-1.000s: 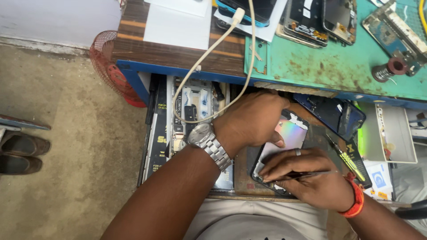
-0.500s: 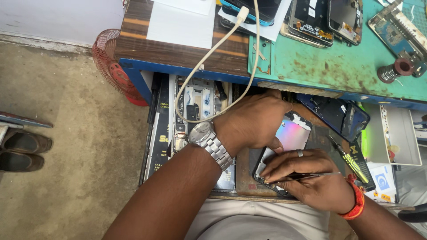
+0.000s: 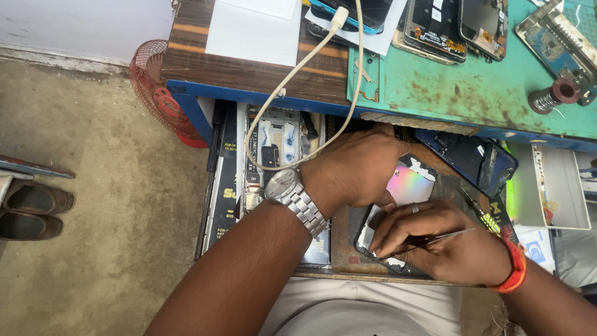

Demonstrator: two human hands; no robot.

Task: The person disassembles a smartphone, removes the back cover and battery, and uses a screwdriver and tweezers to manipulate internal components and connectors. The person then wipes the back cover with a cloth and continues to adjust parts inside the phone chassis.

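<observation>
An opened phone (image 3: 398, 205) is pinned flat in the open drawer (image 3: 348, 249) below the tabletop (image 3: 472, 93) — its iridescent back shows between the hands. The left hand (image 3: 357, 165) is clamped over the phone's upper edge, a steel watch (image 3: 292, 196) worn at the wrist. Tweezers (image 3: 435, 238) are gripped by the right hand (image 3: 441, 239), fingertips pressed to the phone's lower end — a ring (image 3: 414, 208) and an orange band (image 3: 515, 267) are seen on it. A white cable (image 3: 298, 68) is draped from the tabletop over the drawer
</observation>
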